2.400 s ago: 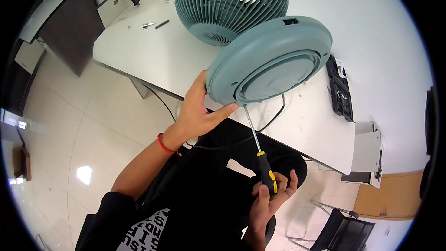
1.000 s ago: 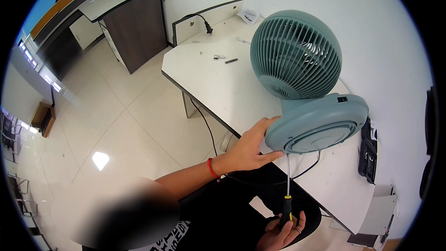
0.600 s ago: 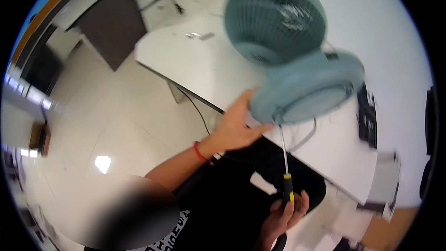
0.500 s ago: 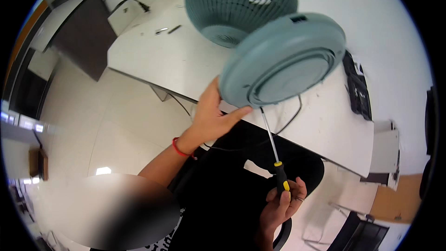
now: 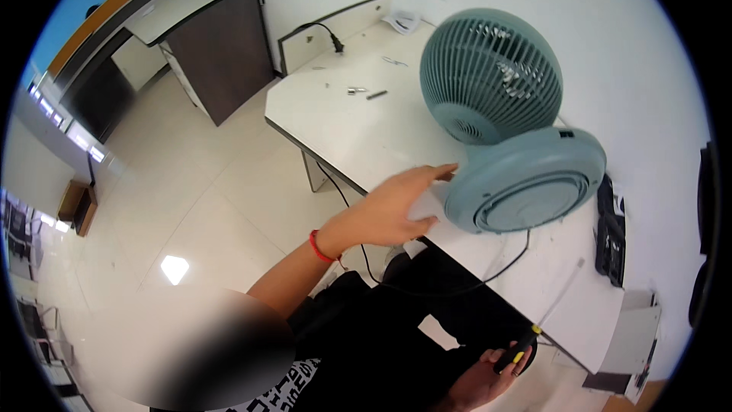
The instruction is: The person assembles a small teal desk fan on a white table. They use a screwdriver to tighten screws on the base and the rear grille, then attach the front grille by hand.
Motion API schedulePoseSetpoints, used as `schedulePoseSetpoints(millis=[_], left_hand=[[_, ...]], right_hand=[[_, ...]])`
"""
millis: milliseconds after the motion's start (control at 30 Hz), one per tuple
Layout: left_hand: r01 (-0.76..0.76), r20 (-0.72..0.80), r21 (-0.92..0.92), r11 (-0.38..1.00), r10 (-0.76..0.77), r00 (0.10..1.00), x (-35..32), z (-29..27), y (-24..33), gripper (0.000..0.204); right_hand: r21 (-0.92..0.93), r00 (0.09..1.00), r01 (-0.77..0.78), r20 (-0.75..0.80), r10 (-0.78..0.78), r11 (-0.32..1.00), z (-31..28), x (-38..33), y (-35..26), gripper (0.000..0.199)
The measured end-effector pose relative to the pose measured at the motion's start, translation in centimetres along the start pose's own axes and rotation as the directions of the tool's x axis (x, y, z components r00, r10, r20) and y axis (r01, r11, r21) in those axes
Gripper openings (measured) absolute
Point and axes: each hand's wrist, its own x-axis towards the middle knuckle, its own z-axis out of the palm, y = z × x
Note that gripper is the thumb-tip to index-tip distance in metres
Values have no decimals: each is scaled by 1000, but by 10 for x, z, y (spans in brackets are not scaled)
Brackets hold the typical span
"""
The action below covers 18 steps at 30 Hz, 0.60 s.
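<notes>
A grey-green table fan lies on its side on a white table, its round grille head (image 5: 492, 76) toward the back and the underside of its round base (image 5: 534, 202) turned to me. Just left of the base is my left hand (image 5: 396, 206), fingers spread and apart from the thumb, with nothing in the grasp; the fingertips reach close to the base's rim. Low at the right, my right hand (image 5: 488, 381) is wrapped round the black-and-yellow handle of a screwdriver (image 5: 524, 347). The screwdriver's long shaft points up and right, away from the base.
The white table (image 5: 366, 137) carries small metal pieces (image 5: 357, 91), a dark short rod (image 5: 377, 94) and a power plug (image 5: 337, 44). A black tool case (image 5: 610, 240) lies at the right. From the base a black cord (image 5: 488, 281) loops down across my lap.
My left hand has let go of the fan base. The screwdriver has come away from the base's underside and swung to the right with my right hand. My view has shifted.
</notes>
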Motion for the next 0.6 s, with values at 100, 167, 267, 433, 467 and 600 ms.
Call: schedulePoseSetpoints(millis=[100, 167, 267, 433, 467, 600], left_hand=[[30, -172, 112, 993, -11, 985, -2, -46, -38, 49], [164, -339, 238, 957, -77, 938, 5, -86, -67, 37], [351, -491, 462, 815, -94, 866, 13, -146, -110, 25], [450, -526, 554, 700, -125, 841, 35, -172, -145, 18], [432, -500, 608, 666, -101, 860, 37, -173, -149, 17], [411, -457, 589, 696, -132, 880, 40, -171, -152, 14]], right_hand=[[50, 998, -52, 42, 49, 997, -1, 21, -7, 52], [56, 998, -68, 10, 68, 996, 0, 25, -7, 55], [71, 986, -108, 135, 98, 992, -15, 33, 2, 58], [196, 956, -253, 199, 214, 947, -10, 31, 10, 61], [213, 949, -277, 213, 232, 937, -9, 32, 12, 59], [296, 949, -279, 228, 216, 914, -2, 28, 15, 33]])
